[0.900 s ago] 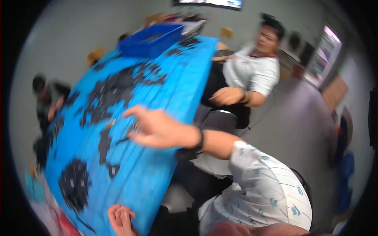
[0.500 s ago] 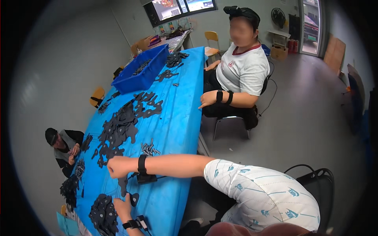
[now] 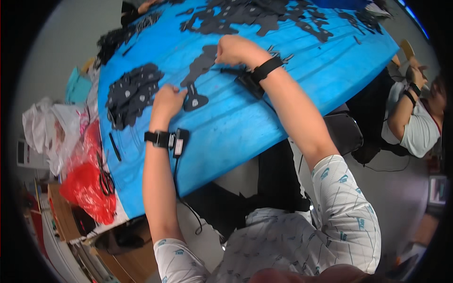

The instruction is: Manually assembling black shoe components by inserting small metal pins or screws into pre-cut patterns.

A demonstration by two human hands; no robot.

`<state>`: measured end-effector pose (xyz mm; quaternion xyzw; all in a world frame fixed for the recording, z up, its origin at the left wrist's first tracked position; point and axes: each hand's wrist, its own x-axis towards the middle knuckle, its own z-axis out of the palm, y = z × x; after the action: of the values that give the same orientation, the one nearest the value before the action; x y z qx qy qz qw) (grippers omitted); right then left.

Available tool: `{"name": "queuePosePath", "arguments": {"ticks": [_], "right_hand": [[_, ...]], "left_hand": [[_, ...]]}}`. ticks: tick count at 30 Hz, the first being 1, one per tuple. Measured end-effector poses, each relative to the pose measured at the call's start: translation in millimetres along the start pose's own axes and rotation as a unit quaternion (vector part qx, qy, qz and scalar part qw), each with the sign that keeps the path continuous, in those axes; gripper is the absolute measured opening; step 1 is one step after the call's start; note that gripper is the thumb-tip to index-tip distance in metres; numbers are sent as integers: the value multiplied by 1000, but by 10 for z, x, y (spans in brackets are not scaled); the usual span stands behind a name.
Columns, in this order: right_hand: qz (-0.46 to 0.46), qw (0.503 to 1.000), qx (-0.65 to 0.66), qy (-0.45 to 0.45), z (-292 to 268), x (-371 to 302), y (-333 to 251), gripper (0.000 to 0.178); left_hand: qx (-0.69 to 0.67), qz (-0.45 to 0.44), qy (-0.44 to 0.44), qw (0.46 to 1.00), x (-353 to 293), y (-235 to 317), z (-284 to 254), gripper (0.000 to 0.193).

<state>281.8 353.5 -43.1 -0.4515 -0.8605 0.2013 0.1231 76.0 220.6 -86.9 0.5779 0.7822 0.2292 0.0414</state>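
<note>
My right hand [image 3: 233, 51] is closed in a fist-like pinch at the upper end of a dark grey flat cut-out piece [image 3: 202, 66], which slants down toward my left hand. My left hand [image 3: 168, 101] has its fingers bent together beside that piece's lower end; what lies between them is hidden. Just right of its fingertips is a dark paddle-shaped piece [image 3: 195, 102] with a small light mark, flat on the blue table cover [image 3: 226, 127]. A heap of similar dark pieces [image 3: 133, 96] lies left of my left hand.
More dark cut-outs [image 3: 250, 14] spread across the far side. Small grey strips [image 3: 282, 55] lie beyond my right wrist. A black stick [image 3: 115, 146], scissors [image 3: 106, 181] and a red plastic bag [image 3: 89, 191] are at the left. Another person [image 3: 415, 113] sits at the right.
The view has swung down and left, so my forearms and both hands show more fully. My right hand stays closed at the grey piece, my left hand near its lower end.
</note>
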Motion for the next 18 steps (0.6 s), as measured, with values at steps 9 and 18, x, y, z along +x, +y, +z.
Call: {"name": "queuePosePath", "arguments": {"ticks": [9, 18], "right_hand": [[-31, 989, -143, -16, 338, -29, 76, 23], [-269, 950, -129, 95, 322, 275, 484, 19]], "left_hand": [[38, -49, -52, 997, -20, 334, 154, 38], [-115, 181, 51, 975, 178, 374, 399, 32]]}}
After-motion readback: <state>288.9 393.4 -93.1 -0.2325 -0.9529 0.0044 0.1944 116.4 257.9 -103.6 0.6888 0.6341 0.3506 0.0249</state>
